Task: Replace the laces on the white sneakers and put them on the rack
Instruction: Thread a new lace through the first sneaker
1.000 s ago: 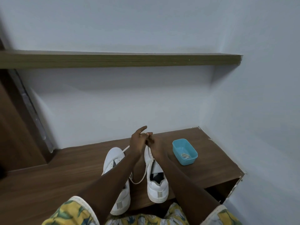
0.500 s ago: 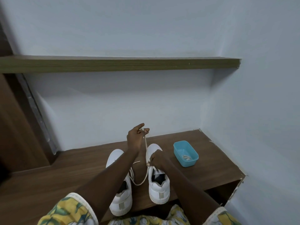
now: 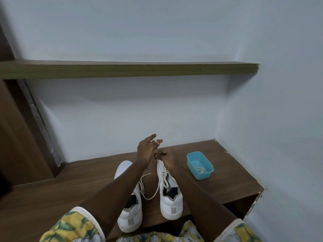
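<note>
I see a dim, flat, cool-toned picture with no glare anywhere. Soft light falls from above, so the shelf (image 3: 129, 71) throws a broad, blurry shadow on the pale wall (image 3: 139, 110) beneath it. The corners darken, most of all at the left edge, and the wide lens bends straight lines near the borders. The white sneakers (image 3: 172, 205) are the brightest spot. Detail is slightly soft: the thin lace (image 3: 148, 198) pinched by the left hand (image 3: 146, 151) and right hand (image 3: 166, 157) is hard to trace.
</note>
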Demonstrator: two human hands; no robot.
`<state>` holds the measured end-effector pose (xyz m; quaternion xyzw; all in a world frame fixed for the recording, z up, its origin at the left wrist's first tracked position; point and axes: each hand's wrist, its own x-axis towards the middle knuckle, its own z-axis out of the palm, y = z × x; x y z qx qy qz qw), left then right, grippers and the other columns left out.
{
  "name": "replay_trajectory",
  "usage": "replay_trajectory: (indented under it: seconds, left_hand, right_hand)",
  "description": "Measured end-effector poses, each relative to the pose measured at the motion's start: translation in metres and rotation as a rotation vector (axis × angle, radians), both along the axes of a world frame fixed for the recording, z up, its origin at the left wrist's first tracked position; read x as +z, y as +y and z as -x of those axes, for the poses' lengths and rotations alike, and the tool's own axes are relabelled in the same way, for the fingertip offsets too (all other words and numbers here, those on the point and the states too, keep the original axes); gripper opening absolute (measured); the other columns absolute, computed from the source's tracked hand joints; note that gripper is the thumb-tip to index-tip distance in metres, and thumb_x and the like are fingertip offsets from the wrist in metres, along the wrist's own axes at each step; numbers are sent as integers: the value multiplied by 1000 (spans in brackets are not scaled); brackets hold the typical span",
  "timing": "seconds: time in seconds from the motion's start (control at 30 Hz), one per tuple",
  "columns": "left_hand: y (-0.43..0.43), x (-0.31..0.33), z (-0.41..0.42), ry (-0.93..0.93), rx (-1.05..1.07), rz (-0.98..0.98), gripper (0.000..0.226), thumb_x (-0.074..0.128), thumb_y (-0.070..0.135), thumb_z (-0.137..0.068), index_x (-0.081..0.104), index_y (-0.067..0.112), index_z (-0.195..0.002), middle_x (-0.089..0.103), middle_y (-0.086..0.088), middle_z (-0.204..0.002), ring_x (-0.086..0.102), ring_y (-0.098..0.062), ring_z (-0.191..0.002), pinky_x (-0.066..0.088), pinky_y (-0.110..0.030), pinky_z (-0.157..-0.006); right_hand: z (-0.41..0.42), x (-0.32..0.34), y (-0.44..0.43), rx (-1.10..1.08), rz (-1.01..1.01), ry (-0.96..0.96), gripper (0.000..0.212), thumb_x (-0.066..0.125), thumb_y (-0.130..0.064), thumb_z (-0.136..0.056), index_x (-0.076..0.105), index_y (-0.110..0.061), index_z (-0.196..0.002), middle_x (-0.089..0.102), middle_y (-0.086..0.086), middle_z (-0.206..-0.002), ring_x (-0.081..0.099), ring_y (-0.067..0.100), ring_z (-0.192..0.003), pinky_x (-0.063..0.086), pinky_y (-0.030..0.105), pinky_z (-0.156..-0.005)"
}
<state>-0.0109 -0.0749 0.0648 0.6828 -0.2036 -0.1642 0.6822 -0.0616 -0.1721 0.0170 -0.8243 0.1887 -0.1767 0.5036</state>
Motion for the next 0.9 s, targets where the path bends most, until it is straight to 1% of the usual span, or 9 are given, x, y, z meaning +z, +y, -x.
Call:
replay_trajectory:
  seconds: [0.07, 0.13, 0.27, 0.4, 0.53, 0.6, 0.7, 0.8, 0.9]
  left_hand:
    - [0, 3, -3, -36, 18, 7, 42, 57, 7, -91, 52, 9, -132, 71, -3, -105, 63, -18, -105, 50, -19, -82]
    - [1, 7, -5, -50, 32, 12, 42, 60, 10, -91, 52, 8, -133, 71, -1, -102, 60, -15, -114, 41, -26, -100]
    - [1, 14, -2, -48, 75, 15, 49, 64, 16, -89, 50, 6, -135, 68, -6, -115, 56, -16, -118, 38, -26, -96]
    - [2, 11, -6, -43, 85, 19, 45, 63, 16, -89, 54, 3, -131, 63, -3, -123, 55, -14, -120, 37, -25, -97]
    - [-1, 10, -9, -14, 101, 48, 40, 66, 16, -87, 60, 6, -126, 66, 9, -103, 58, -11, -112, 40, -28, -100]
    - [-3, 10, -9, -7, 102, 69, 35, 66, 15, -87, 63, 9, -121, 71, 3, -102, 62, -13, -110, 43, -35, -103]
    - [-3, 12, -9, -15, 99, 112, 22, 64, 13, -88, 67, 11, -110, 72, -4, -102, 66, -13, -102, 46, -39, -102]
    - [-3, 16, -10, 5, 99, 186, 15, 58, 8, -91, 67, 13, -101, 72, -5, -94, 69, -16, -95, 48, -37, -100]
    - [-4, 18, -11, 32, 111, 216, 14, 56, 5, -92, 67, 11, -99, 72, -9, -91, 69, -22, -94, 49, -37, -99]
  right_hand:
    - [9, 3, 10, 42, 39, 83, 12, 67, -11, -81, 77, -16, -75, 66, -2, -73, 58, 16, -73, 50, 39, -85]
    - [17, 3, 14, 88, 128, 168, 16, 70, -12, -82, 74, 2, -91, 66, 3, -73, 51, 5, -62, 44, 18, -72]
    - [28, 2, 15, 316, 307, 418, 28, 71, -17, -82, 71, 2, -102, 70, 16, -96, 54, 12, -77, 44, 27, -80]
    - [33, 0, 13, 459, 409, 576, 29, 70, -16, -83, 70, 7, -102, 64, 18, -89, 46, 5, -59, 34, 11, -63]
    - [36, 1, 14, 564, 512, 655, 31, 67, -20, -86, 70, 5, -104, 68, 21, -106, 49, 11, -77, 28, 5, -63]
    - [37, -3, 14, 607, 515, 658, 30, 66, -20, -87, 71, 4, -104, 68, 21, -106, 48, 10, -71, 29, 2, -61]
    - [38, -7, 16, 601, 500, 629, 28, 66, -19, -86, 71, 5, -100, 73, 11, -91, 48, 7, -60, 32, 2, -63]
    - [34, -10, 17, 517, 407, 533, 24, 69, -11, -83, 70, 9, -96, 62, -11, -50, 53, -6, -47, 37, 4, -54]
    - [28, -7, 22, 445, 326, 452, 19, 68, -6, -82, 69, 10, -93, 71, 22, -83, 53, -6, -41, 40, 5, -52]
